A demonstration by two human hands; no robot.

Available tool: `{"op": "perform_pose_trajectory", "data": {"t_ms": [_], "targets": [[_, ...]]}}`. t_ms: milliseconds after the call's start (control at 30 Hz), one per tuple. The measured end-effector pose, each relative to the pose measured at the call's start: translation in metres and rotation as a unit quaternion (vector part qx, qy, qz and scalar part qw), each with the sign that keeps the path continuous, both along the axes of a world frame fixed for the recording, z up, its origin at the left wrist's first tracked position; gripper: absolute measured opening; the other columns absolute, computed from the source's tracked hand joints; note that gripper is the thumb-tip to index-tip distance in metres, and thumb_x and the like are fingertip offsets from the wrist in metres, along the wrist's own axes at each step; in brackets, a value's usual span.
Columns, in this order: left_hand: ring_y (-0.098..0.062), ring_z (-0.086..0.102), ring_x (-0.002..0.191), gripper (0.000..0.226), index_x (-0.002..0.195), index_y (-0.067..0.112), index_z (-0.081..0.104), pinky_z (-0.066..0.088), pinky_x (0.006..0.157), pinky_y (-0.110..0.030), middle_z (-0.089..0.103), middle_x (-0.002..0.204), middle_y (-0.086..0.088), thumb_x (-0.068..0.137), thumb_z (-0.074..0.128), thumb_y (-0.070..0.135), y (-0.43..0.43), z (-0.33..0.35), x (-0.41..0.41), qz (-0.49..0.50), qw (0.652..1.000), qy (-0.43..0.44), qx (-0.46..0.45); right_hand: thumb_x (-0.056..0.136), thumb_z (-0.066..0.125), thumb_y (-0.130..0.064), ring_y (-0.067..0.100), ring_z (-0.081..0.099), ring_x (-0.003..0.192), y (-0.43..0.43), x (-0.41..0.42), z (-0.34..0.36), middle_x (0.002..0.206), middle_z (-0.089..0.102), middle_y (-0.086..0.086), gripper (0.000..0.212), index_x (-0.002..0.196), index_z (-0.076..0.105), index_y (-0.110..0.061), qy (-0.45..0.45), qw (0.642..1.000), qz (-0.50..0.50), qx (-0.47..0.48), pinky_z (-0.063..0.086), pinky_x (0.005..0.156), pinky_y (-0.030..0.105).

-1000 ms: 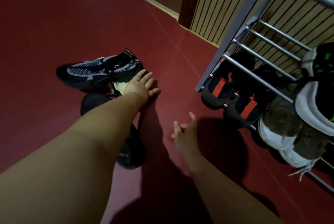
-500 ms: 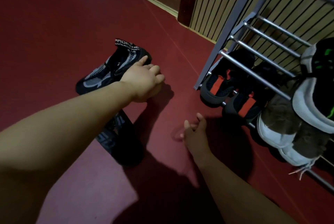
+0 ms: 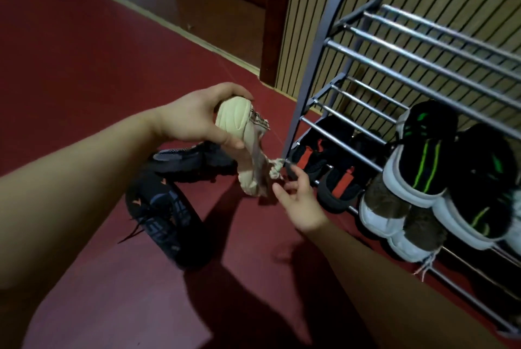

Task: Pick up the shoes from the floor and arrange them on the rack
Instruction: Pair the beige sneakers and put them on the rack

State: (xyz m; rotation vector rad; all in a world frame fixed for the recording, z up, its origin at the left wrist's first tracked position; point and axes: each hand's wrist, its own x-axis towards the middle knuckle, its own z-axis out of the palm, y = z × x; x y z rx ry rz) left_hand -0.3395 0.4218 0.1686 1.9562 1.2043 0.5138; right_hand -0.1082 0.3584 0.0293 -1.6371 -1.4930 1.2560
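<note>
Red floor (image 3: 84,52) lies open across the upper left; the rack (image 3: 423,67) stands at right. Mid-frame, the left hand (image 3: 197,114) grips a cream-soled shoe (image 3: 245,151), its heel-tab lettering blurred. The right hand (image 3: 298,202) is loosely spread and holds nothing.

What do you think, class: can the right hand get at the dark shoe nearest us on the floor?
Probably yes. The right hand is open, and only bare floor lies between it and the dark shoe. The left hand grips a pale-soled shoe higher up, seemingly clear of that path.
</note>
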Motion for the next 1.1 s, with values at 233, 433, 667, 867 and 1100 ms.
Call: {"op": "perform_pose_trajectory", "data": {"t_ms": [233, 433, 667, 867, 1100], "targets": [[-0.015, 0.059, 0.103, 0.072, 0.112, 0.035, 0.054, 0.053, 0.087, -0.033, 0.058, 0.109, 0.002, 0.046, 0.084, 0.032, -0.006, -0.012, 0.032, 0.024, 0.983, -0.167, -0.069, 0.098, 0.033, -0.042, 0.002, 0.024, 0.128, -0.018, 0.037, 0.042, 0.151, 0.022, -0.001, 0.059, 0.15, 0.007, -0.032, 0.098, 0.995, -0.019, -0.007, 0.024, 0.099, 0.022], [-0.013, 0.061, 0.098, 0.08, 0.115, 0.027, 0.053, 0.053, 0.08, -0.027, 0.06, 0.108, 0.001, 0.043, 0.089, 0.027, -0.011, -0.021, 0.049, -0.005, 0.958, -0.263, -0.113, 0.072, 0.079, -0.039, 0.004, 0.012, 0.142, -0.039, 0.072, 0.046, 0.156, 0.011, -0.01, 0.114, 0.139, -0.012, -0.055, 0.007, 0.994, 0.104, 0.01, 0.024, 0.109, 0.03], [-0.013, 0.063, 0.094, 0.085, 0.116, 0.022, 0.051, 0.054, 0.077, -0.025, 0.059, 0.108, -0.003, 0.042, 0.092, 0.031, -0.018, -0.02, 0.065, -0.048, 0.935, -0.322, -0.141, 0.065, 0.081, -0.048, 0.007, -0.004, 0.144, -0.033, 0.078, 0.077, 0.158, -0.003, -0.014, 0.128, 0.125, -0.031, -0.06, -0.164, 0.973, 0.152, 0.05, 0.011, 0.117, 0.039], [-0.008, 0.062, 0.094, 0.087, 0.127, 0.021, 0.045, 0.053, 0.076, -0.022, 0.053, 0.115, -0.002, 0.051, 0.088, 0.027, -0.027, -0.029, 0.07, -0.019, 0.921, -0.352, -0.163, 0.068, 0.083, -0.036, -0.005, 0.028, 0.128, -0.044, 0.068, 0.073, 0.157, 0.004, -0.015, 0.127, 0.135, -0.022, -0.059, -0.098, 0.989, 0.114, 0.014, 0.041, 0.083, 0.014], [-0.02, 0.063, 0.105, 0.096, 0.145, 0.038, 0.009, 0.053, 0.088, -0.044, 0.06, 0.118, -0.001, 0.076, 0.075, 0.029, -0.063, -0.071, 0.096, 0.109, 0.904, -0.285, -0.3, 0.065, 0.08, -0.048, 0.016, 0.044, 0.122, -0.052, 0.044, 0.056, 0.144, 0.028, 0.003, 0.124, 0.144, -0.016, -0.047, -0.164, 0.983, -0.046, 0.076, 0.042, 0.093, 0.029]]}}
